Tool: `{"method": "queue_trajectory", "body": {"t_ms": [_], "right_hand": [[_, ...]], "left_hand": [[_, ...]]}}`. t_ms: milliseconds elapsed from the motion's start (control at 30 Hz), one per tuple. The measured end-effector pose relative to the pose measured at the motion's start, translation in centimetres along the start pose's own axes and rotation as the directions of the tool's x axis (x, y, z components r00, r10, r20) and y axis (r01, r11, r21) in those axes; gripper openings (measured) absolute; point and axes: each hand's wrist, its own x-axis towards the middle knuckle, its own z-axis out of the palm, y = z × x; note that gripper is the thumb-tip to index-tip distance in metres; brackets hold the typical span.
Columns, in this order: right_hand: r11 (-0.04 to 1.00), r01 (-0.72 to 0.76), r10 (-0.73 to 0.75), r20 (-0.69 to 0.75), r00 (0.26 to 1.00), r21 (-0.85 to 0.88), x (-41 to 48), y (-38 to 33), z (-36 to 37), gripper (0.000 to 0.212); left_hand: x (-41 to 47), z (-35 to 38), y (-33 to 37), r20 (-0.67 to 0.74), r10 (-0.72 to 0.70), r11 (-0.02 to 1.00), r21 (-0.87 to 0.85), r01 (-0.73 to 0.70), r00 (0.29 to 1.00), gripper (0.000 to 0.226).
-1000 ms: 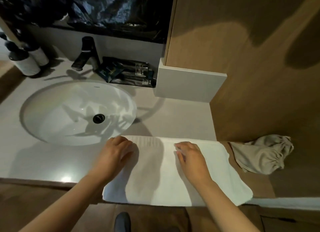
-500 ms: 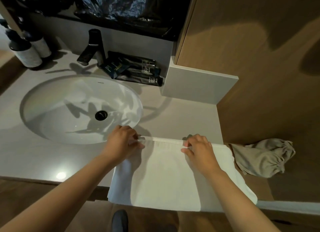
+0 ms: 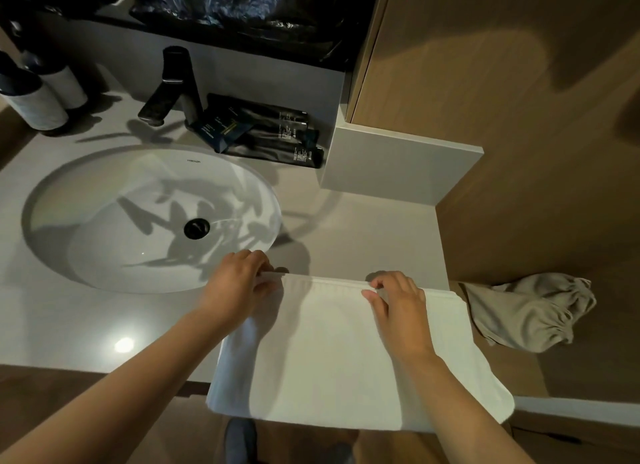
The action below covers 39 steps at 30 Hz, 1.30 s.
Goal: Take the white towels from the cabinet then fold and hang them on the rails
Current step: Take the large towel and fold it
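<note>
head view looks down on a white towel [image 3: 346, 359] spread flat across the front right part of a pale countertop [image 3: 363, 228], its near edge hanging over the counter's front lip and its right end reaching onto a brown wooden surface [image 3: 512, 370]. the left hand [image 3: 235, 287] is at the towel's far left corner, fingers curled and pinching the folded far edge between thumb and fingertips. the right hand [image 3: 398, 301] is further along that same far edge, thumb and bent fingers pinching the hem, which is raised slightly off the counter between the two hands. both forearms reach in from the bottom of the view. just beyond the left hand sits an oval white sink [image 3: 104, 255] with a black drain [image 3: 196, 228], and a black faucet [image 3: 173, 89] stands behind it. dark packets [image 3: 266, 131] lie in a pile beside the faucet, against the back wall. two bottles [image 3: 34, 103] stand at the far left. a crumpled beige cloth [image 3: 526, 311] lies just right of the towel, near but apart from it.
</note>
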Motion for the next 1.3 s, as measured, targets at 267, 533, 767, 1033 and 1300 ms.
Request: {"method": "queue_trajectory", "body": {"t_ms": [267,533,767,1033,1300], "right_hand": [[0.993,0.104,-0.102,0.025,0.994,-0.055,0.1,0.9,0.1,0.008],[0.978,0.031,-0.037,-0.025,0.999,-0.206,1.3,0.1,1.9,0.014],[1.0,-0.019,0.018,-0.129,0.992,-0.007,-0.4,-1.5,1.6,0.019],[0.963,0.045,-0.007,0.141,0.99,-0.266,-4.2,-5.4,4.3,0.078],[0.938,0.022,0.02,0.118,0.993,-0.347,-3.6,-5.6,4.9,0.078]], "left_hand": [[-2.1,-0.8,0.1,0.084,-0.27,0.931,-0.231,0.282,0.959,0.022],[-2.1,1.3,0.3,-0.096,-0.464,0.864,-0.27,0.426,0.881,0.024],[-2.2,1.0,-1.7,-0.03,-0.516,0.852,-0.124,0.509,0.856,0.058],[-8.3,-1.6,-0.1,0.146,-0.508,0.842,-0.122,0.525,0.849,0.044],[-11.6,-1.7,1.0,0.252,-0.474,0.841,-0.155,0.519,0.844,0.046]]}}
